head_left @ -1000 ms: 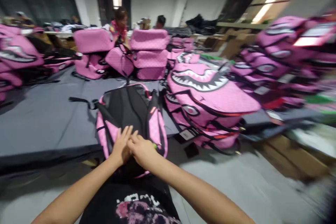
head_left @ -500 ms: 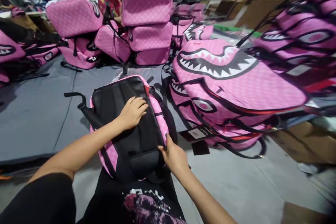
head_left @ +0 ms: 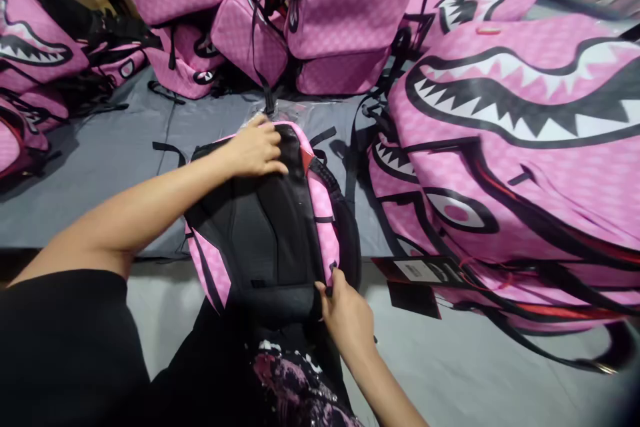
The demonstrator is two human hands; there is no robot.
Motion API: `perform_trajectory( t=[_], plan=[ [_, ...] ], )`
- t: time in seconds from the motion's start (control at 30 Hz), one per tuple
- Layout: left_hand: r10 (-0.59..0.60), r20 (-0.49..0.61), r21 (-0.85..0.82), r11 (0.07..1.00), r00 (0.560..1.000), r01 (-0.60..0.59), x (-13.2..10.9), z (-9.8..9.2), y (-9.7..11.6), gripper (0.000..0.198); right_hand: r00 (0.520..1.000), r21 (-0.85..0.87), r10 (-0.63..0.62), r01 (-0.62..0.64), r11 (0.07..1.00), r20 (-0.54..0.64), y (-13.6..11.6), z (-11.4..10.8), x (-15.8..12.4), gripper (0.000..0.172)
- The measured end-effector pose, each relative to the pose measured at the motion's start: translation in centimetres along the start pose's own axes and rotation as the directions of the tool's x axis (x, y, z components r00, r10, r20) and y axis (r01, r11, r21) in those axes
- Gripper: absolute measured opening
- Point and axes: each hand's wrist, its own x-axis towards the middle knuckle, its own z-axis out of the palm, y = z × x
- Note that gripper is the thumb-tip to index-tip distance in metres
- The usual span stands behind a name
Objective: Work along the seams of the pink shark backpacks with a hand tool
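Note:
A black and pink backpack (head_left: 295,227) lies with its padded black back panel up, leaning from the table edge onto my lap. My left hand (head_left: 257,147) rests on its upper part near the far edge, palm down, fingers apart and thumb stretched out. With thumb and forefinger, my right hand (head_left: 347,310) pinches the backpack's lower right corner, by the pink side panel. Whether a zipper pull or strap end is between those fingers is too small to tell. A black strap (head_left: 170,148) sticks out at the bag's upper left.
On the right, pink shark-mouth backpacks (head_left: 500,193) are piled, overhanging the table edge, with a hang tag (head_left: 423,271) dangling. Pink bags (head_left: 345,20) are stacked at the back of the grey table (head_left: 100,167). More pink backpacks (head_left: 35,53) lie at the left.
My left hand has slid from the middle of the back panel up towards the backpack's far edge. My right hand keeps its place at the lower right corner. The view has shifted closer and downward.

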Motion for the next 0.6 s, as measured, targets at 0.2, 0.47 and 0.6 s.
perform_trajectory(
  t=[0.2, 0.47, 0.6],
  plan=[
    [0.002, -0.037, -0.119, 0.993, 0.999, -0.006, -0.9, -0.6, 2.1, 0.058, 0.996, 0.404, 0.021, -0.055, 0.913, 0.088, 2.2, -2.7, -0.3, 0.03],
    [-0.004, -0.098, -0.323, 0.946, 0.995, -0.027, 0.2, 0.3, 7.1, 0.043, 0.986, 0.959, -0.013, 0.165, 0.23, -0.167, -3.4, -12.3, 3.2, 0.078],
    [0.006, -0.104, -0.364, 0.931, 0.995, -0.043, 0.9, 0.0, 7.9, 0.035, 0.97, 0.958, 0.154, 0.146, 0.245, -0.187, -3.9, -10.6, 6.7, 0.091]
  ],
)
